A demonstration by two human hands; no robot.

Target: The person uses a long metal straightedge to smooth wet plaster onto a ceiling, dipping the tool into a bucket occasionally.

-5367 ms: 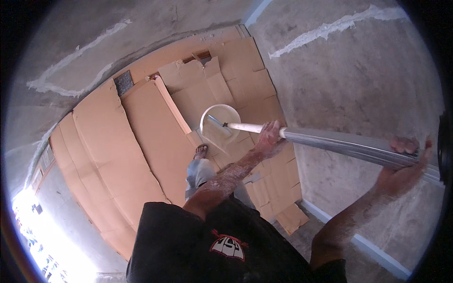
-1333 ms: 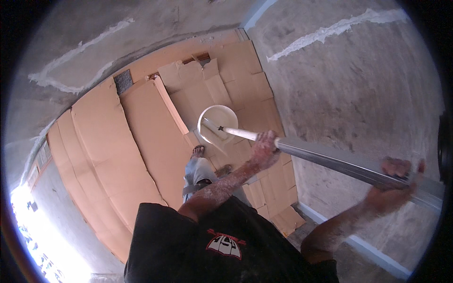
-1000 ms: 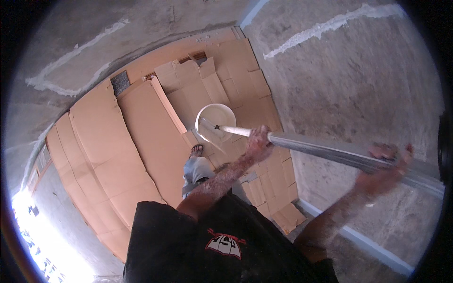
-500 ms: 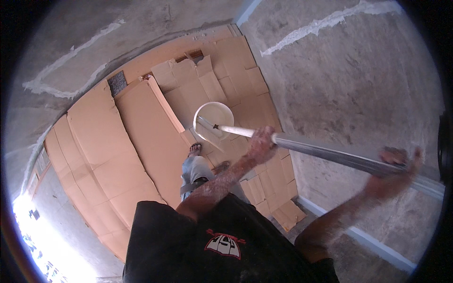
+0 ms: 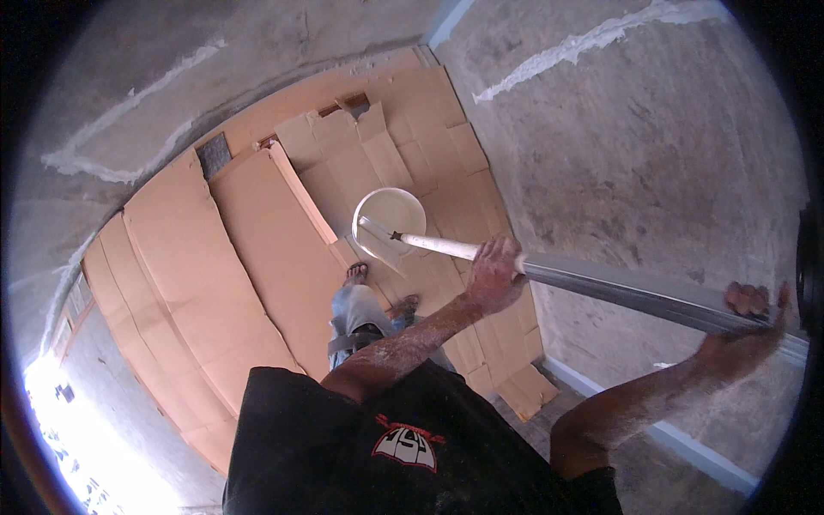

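A long pole (image 5: 601, 290) with a grey metal shaft and a white lower section slants from the right toward the floor. Around it, where white meets grey, my left hand (image 5: 496, 276) is closed. Farther up the shaft, my right hand (image 5: 745, 316) wraps it from below, fingertips showing over the top and the thumb raised. A thin metal fitting (image 5: 378, 228) at the pole's far end reaches over a round white bucket (image 5: 415, 206); I cannot tell how deep it goes. Pale powder or splatter coats both forearms.
Overlapping cardboard sheets (image 5: 172, 283) cover the floor, some with raised edges. On the right stands a grey wall (image 5: 635, 154) with a rough white patch; another (image 5: 283, 34) is at the far side. My feet (image 5: 356, 273) are beside the bucket. Bright light enters at lower left.
Both hands have moved to the right, and the pole has shifted that way with them. The metal fitting stays over the bucket.
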